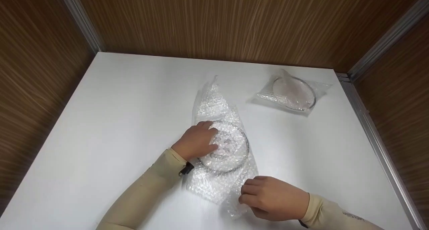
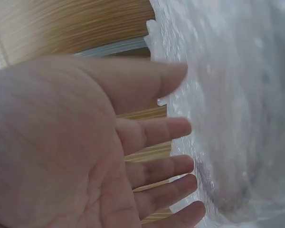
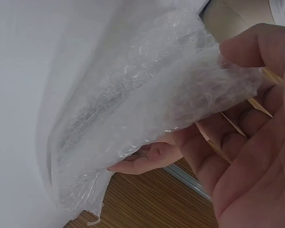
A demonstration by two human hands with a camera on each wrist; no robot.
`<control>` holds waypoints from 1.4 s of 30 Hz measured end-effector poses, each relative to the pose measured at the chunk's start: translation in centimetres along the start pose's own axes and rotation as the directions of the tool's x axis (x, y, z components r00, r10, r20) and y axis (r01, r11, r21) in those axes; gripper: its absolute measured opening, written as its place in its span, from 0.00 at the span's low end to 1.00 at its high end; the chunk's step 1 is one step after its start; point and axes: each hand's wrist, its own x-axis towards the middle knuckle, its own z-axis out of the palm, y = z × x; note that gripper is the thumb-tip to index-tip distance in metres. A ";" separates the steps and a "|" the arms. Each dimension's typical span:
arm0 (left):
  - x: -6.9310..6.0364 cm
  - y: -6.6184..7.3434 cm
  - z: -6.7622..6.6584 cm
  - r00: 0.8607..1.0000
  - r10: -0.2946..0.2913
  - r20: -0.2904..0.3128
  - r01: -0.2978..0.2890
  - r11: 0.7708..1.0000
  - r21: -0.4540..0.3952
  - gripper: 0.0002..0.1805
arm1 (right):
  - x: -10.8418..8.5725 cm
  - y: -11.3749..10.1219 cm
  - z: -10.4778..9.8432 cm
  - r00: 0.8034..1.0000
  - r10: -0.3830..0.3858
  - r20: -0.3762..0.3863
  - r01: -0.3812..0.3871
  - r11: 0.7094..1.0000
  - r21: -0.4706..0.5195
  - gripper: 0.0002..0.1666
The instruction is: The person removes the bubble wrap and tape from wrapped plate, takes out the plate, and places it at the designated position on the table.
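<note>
A sheet of clear bubble wrap lies lengthwise mid-table, with a round thing with a thin dark rim showing in it; I cannot tell its kind. Along its left side, my left hand touches the wrap. The left wrist view has that hand's fingers nearly straight, their tips against the plastic. My right hand pinches the wrap's near right corner. In the right wrist view, its thumb is on one face of the wrap and its fingers lie behind.
At the table's back right lies a clear plastic bag with another dark-rimmed round thing inside. Wood-grain panels enclose the white table at the back and sides, with metal posts at the corners.
</note>
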 end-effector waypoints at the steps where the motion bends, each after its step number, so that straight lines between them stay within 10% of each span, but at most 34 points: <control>1: -0.1 0.0 0.0 1.000 0.002 0.003 -0.002 1.000 -0.012 0.28 | -0.1 -0.1 0.0 1.000 0.010 0.013 -0.010 1.000 0.010 0.18; 11: -0.3 0.1 -0.1 1.000 0.006 0.019 -0.005 0.998 -0.070 0.30 | -0.5 -0.3 1.3 0.998 -0.018 0.067 0.016 0.999 0.030 0.23; 19: -0.3 0.2 -0.1 1.000 0.017 0.002 -0.017 0.998 -0.060 0.29 | 1.0 3.1 0.1 0.995 0.097 0.011 -0.096 0.947 0.306 0.06; 31: 0.1 0.5 0.3 1.000 -0.008 0.030 0.007 1.000 0.013 0.30 | 4.0 10.0 1.2 0.884 0.443 0.147 -0.462 0.876 0.139 0.29; 42: 0.0 0.4 0.1 0.999 -0.013 0.036 0.012 1.000 0.020 0.32 | 4.0 10.2 3.2 0.885 0.441 0.150 -0.454 0.889 0.064 0.29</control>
